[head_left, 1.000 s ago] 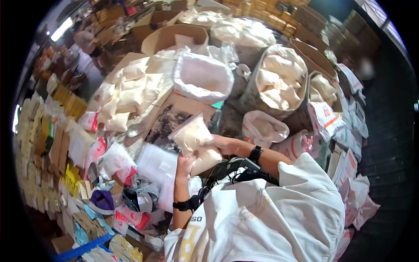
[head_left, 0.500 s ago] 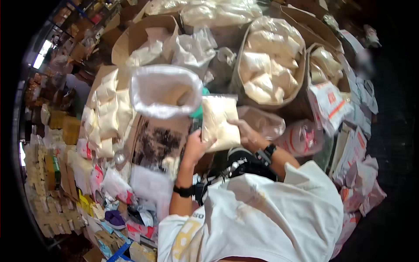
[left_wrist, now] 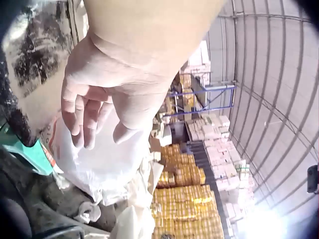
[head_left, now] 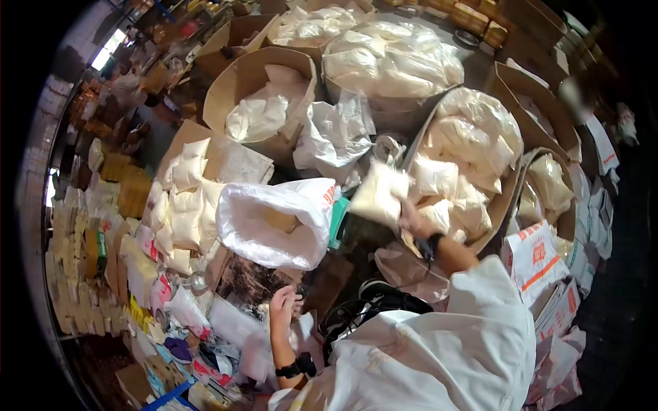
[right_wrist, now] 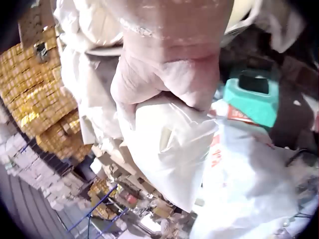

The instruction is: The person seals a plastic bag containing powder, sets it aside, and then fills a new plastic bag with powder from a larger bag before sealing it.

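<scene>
A plump clear plastic bag of cream-coloured powder [head_left: 379, 195] hangs from my right hand [head_left: 415, 220], which grips it by one end. In the right wrist view my thumb and fingers clasp the top of this bag [right_wrist: 169, 144]. It overlaps the near left edge of a large carton [head_left: 506, 222] heaped with similar filled bags [head_left: 439, 179]. My left hand [head_left: 285, 302] is apart from it, near the body, fingers loosely bent and holding nothing. The left wrist view shows that empty left hand [left_wrist: 107, 97], thumb away from the fingers.
An open white sack [head_left: 319, 250] with powder inside stands ahead of my left hand, a green object [head_left: 338, 222] beside it. Filled bags [head_left: 186, 219] lie in rows at left. More cartons [head_left: 216, 103] stand behind, and printed sacks [head_left: 538, 257] are stacked at right.
Both hands held the powder bag before; my left hand has let go and drawn back. My right hand has carried the bag forward and right to the large carton. The head view has shifted.
</scene>
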Available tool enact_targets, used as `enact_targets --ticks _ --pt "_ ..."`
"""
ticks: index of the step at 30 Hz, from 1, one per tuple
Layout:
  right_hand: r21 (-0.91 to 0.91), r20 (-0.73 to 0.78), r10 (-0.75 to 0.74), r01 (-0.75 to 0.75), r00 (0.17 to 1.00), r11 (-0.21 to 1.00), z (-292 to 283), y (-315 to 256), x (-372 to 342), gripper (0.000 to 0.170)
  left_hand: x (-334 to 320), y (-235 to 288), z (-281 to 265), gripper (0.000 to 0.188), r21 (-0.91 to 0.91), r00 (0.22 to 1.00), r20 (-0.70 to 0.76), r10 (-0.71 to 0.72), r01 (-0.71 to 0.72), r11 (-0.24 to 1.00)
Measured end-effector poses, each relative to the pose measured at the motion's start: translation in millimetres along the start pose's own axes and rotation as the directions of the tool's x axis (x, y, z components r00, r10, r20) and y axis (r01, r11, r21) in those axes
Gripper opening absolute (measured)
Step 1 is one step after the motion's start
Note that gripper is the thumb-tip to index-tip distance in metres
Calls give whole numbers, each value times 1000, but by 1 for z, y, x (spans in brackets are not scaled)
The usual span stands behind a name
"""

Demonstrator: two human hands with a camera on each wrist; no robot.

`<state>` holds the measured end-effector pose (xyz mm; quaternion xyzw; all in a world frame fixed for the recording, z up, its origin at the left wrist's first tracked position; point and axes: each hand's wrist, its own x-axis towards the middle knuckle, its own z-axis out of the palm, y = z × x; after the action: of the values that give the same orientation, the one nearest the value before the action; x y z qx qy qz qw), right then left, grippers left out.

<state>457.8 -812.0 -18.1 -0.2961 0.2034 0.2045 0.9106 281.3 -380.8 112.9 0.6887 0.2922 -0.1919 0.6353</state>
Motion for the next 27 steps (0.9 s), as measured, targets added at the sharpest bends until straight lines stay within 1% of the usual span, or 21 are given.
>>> enact_targets --ticks 1,2,3,4,5,6,7,8,9,10,11,12,13,14,16,18,19,22,24,26,27 --pt "-78 55 -98 102 994 992 43 -38 13 58 -7 0 -6 33 -64 999 -44 25 -28 998" --pt "-160 88 -200 212 976 964 76 -79 54 60 -16 -1 -10 33 -129 995 -93 43 -55 990" --pt "-235 121 -300 321 946 917 111 -120 95 62 -25 1 -13 32 -173 988 -155 17 -44 984" --pt "-143 356 -293 361 887 921 125 -168 141 61 -28 -10 -23 32 -243 981 -196 6 -55 968" --pt "-490 397 -451 600 800 633 151 -220 194 64 -32 -29 -36 32 -313 971 -239 -6 -71 947" --pt "-438 392 -496 632 774 640 175 -246 243 65 -39 -42 -46 33 -374 959 -281 -26 -85 924" --pt "-386 387 -540 663 747 641 200 -271 290 67 -50 -40 -44 33 -401 921 -375 -101 -63 914" --pt "69 312 -460 463 831 884 222 -275 321 65 -58 -37 -42 34 -432 873 -456 -173 -47 901" --pt "-29 285 -389 413 876 910 243 -264 321 60 -64 -55 -55 37 -402 913 -393 -107 -66 913" --pt "-136 244 -310 349 919 927 251 -255 324 55 -67 -56 -55 37 -452 900 -414 -135 -75 889" --pt "-284 405 -270 400 874 871 247 -241 339 42 -70 -59 -53 37 -503 888 -429 -165 -84 860" --pt "-276 315 -222 313 923 909 257 -221 325 34 -76 -55 -48 37 -550 876 -443 -194 -95 829" --pt "-252 222 -171 226 960 941 268 -201 310 26 -79 -48 -45 38 -534 875 -441 -202 -74 842" --pt "-292 183 -162 211 970 933 265 -182 308 23 -79 -55 -48 38 -524 878 -441 -188 -82 848" --pt "-405 146 -135 183 980 896 242 -149 293 20 -75 -74 -60 38 -499 886 -437 -155 -96 861" --pt "-463 125 -69 120 990 878 210 -117 267 23 -71 -84 -67 39 -489 868 -462 -182 -78 869" --pt "-495 105 -97 137 990 858 200 -103 237 26 -68 -89 -72 39 -483 862 -469 -192 -69 873" --pt "-591 97 -154 181 983 786 167 -61 146 32 -54 -101 -82 31 -593 930 -319 -180 -48 804" --pt "-622 135 -170 216 976 753 118 -31 119 30 -52 -93 -83 30 -582 937 -308 -163 -50 811" --pt "-639 73 -168 175 983 749 119 -8 52 28 -47 -106 -101 30 -570 946 -301 -122 -76 818" --pt "-682 29 -196 163 980 713 133 4 16 27 -42 -117 -112 29 -586 952 -289 -97 -96 805"
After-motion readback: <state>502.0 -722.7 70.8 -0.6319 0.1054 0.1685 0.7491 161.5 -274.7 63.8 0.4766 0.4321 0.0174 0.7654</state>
